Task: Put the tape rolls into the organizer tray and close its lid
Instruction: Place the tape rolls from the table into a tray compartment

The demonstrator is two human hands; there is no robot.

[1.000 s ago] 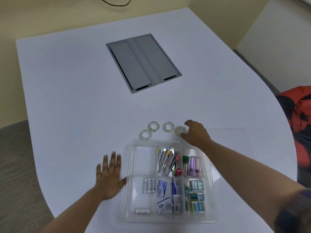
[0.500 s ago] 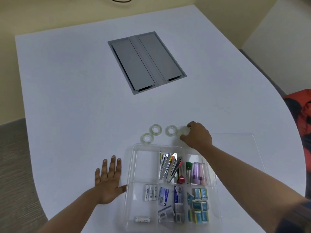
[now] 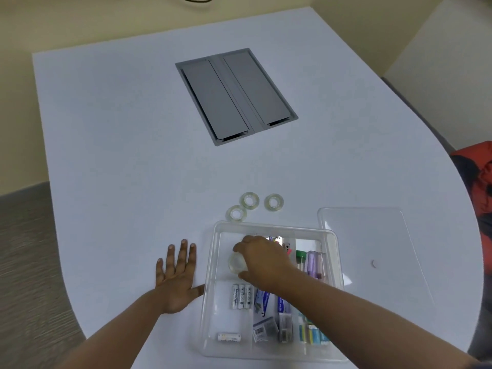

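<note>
Tape roll [image 3: 236, 263] is gripped by the right hand [image 3: 262, 262] over the organizer tray's [image 3: 210, 283] far-left compartment. Three rolls [image 3: 249, 200] lie beyond it; the lid [image 3: 372, 235] rests alongside. The left hand [image 3: 177, 278] is spread flat on the table [image 3: 119, 155].

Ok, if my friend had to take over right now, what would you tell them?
Right hand: holds one tape roll over the organizer tray's empty far-left compartment, not let go yet.
Left hand: empty, flat on the table, thumb against the tray's left wall.
Three tape rolls lie on the table just beyond the tray.
The clear lid lies off, to the tray's right.
Done: none dropped in yet.
Left: drop this roll, bring the other three, close the lid.
</note>
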